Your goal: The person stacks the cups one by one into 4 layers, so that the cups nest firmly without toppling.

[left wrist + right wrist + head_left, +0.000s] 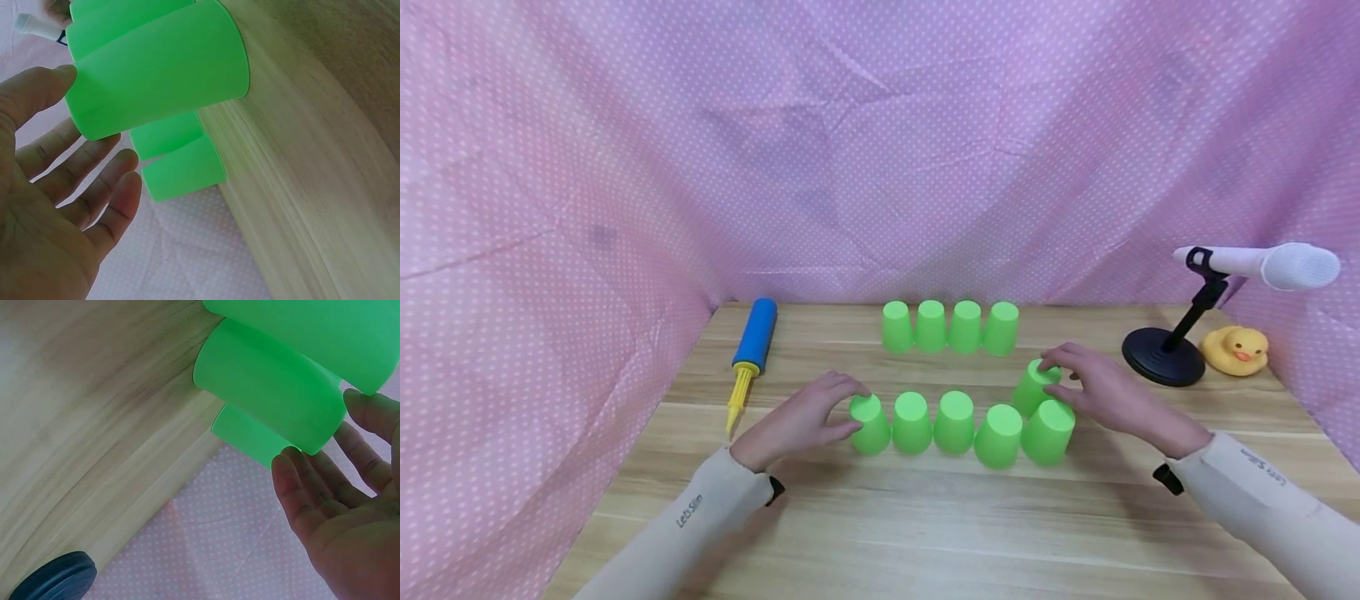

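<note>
Here, far left on the wooden table (880, 533), a blue and yellow hand pump (749, 354) lies well clear of the work. Next comes the left hand (808, 417), its fingers loosely spread and only lightly curved about the top of the leftmost green cup (869, 423); the left wrist view shows the thumb tip touching the cup wall while the other fingers stand off it, so this is a touch, not a firm hold. That cup begins a front row of upturned cups (955, 425) standing rim down, just beside one another, with a back row of four cups (950, 327) well behind. At the row's right end the right hand (1101, 392) rests its fingertips on a cup set slightly behind the line (1033, 385) and on the end cup (1048, 431); in the right wrist view its fingers are nearly straight, gripping nothing. Further right stand a microphone on its stand (1262, 267) and a rubber duck (1234, 350). The risk, I judge, lies in crowding: the cups nearly touch, so a sideways nudge from either hand could shove a neighbour and topple the row, and so light a contact might let a cup slip if lifted
</note>
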Demonstrator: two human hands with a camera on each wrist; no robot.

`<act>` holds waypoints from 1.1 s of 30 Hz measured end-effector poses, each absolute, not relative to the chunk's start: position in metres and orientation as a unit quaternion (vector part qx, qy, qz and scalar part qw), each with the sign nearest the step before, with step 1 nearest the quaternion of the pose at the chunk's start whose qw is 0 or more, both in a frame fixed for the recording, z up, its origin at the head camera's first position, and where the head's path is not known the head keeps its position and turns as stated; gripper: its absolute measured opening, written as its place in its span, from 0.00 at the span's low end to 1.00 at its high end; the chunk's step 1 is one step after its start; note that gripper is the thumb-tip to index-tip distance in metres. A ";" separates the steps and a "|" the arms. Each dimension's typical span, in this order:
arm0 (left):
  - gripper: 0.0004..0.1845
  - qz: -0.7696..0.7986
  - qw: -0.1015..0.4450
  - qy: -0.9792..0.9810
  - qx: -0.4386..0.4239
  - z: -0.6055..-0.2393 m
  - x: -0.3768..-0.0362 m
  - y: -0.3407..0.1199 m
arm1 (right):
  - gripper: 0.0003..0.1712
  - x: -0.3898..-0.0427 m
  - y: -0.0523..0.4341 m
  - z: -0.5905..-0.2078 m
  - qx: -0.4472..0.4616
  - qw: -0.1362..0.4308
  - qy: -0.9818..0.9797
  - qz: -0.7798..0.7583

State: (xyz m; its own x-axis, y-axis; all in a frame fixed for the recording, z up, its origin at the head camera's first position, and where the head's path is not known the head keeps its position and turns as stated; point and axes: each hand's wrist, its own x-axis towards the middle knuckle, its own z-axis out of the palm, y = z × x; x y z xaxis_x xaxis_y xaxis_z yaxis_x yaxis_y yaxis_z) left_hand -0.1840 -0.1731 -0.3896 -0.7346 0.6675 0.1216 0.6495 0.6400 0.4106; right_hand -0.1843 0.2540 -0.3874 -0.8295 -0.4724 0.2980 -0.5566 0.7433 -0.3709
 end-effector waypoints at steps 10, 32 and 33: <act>0.20 0.227 0.024 0.905 0.359 -0.390 -0.186 -0.173 | 0.13 -0.186 0.253 -0.388 0.271 0.098 -0.928 0.237; 0.20 0.237 -0.071 0.879 0.408 -0.351 -0.217 -0.166 | 0.16 -0.195 0.250 -0.353 0.296 0.173 -0.913 0.221; 0.20 0.235 -0.076 0.878 0.410 -0.348 -0.220 -0.164 | 0.16 -0.196 0.248 -0.350 0.295 0.178 -0.912 0.221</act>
